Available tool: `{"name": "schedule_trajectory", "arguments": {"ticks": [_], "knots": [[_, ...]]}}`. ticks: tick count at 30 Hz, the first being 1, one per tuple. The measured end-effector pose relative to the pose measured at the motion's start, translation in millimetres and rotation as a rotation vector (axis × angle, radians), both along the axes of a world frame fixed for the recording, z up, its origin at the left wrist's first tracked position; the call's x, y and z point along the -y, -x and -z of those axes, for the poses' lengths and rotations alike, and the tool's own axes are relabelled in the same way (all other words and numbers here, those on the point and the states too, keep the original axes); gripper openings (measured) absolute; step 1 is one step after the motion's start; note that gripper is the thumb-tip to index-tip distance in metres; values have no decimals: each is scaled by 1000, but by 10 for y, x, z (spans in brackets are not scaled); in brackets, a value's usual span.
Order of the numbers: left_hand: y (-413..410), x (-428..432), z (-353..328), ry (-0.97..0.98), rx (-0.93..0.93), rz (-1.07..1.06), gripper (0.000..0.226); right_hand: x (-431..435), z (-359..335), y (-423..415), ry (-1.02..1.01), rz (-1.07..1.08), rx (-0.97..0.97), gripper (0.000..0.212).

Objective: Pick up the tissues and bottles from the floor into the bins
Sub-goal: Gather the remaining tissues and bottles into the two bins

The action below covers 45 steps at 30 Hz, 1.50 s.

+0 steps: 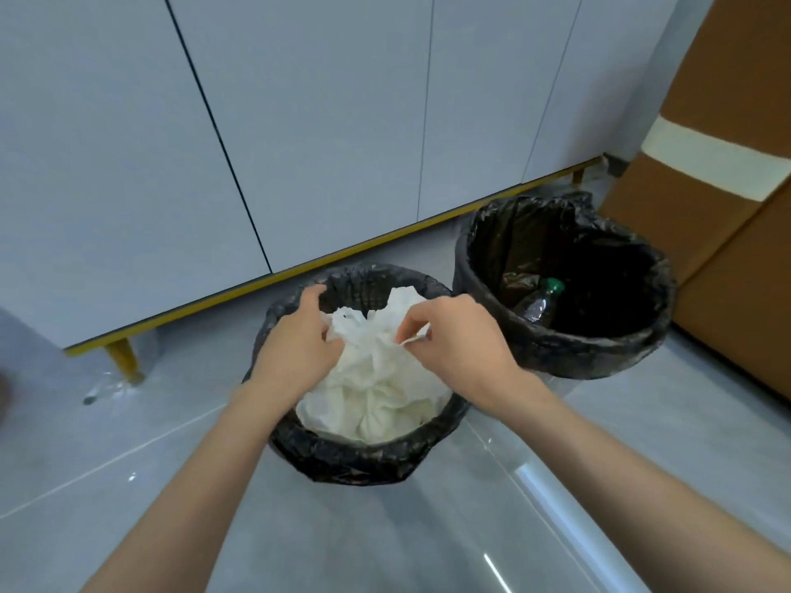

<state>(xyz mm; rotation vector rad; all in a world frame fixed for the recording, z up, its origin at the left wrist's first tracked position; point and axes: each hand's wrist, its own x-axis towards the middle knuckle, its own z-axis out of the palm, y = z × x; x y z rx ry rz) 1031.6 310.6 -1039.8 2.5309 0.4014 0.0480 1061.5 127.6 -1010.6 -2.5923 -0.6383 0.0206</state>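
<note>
Left hand (299, 340), right hand (456, 336) each pinch tissues (376, 378) bunched between them, in near bin (342, 460).

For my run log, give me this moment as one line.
left hand: holds tissues | right hand: pinches tissues | near bin: tissues inside | far bin: green-capped bottle inside

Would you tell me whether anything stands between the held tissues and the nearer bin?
Nothing visible does. The left hand and right hand pinch the tissues right over the nearer bin, whose open mouth is already piled with tissue near the rim.
</note>
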Motion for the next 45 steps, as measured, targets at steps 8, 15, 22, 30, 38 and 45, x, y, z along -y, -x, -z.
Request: {"name": "schedule_trajectory", "arguments": {"ticks": [8,15,22,30,38,45], "knots": [[-98,101,530,-159,-271,156,35,-149,455,-64,474,-258,-428,36],[-174,201,671,-336,-446,231,36,-385,578,-3,785,-344,-579,38],[-108,305,531,-435,-223,154,40,-219,369,-74,670,-320,-340,36],[-6,628,84,-167,209,48,67,486,-144,-183,109,-252,-147,44],[-53,1425,-349,53,498,159,38,1291,-421,-13,-66,-81,-30,33],[-72,2349,-430,157,511,378,31,2390,-346,307,-79,190,-66,31]]}}
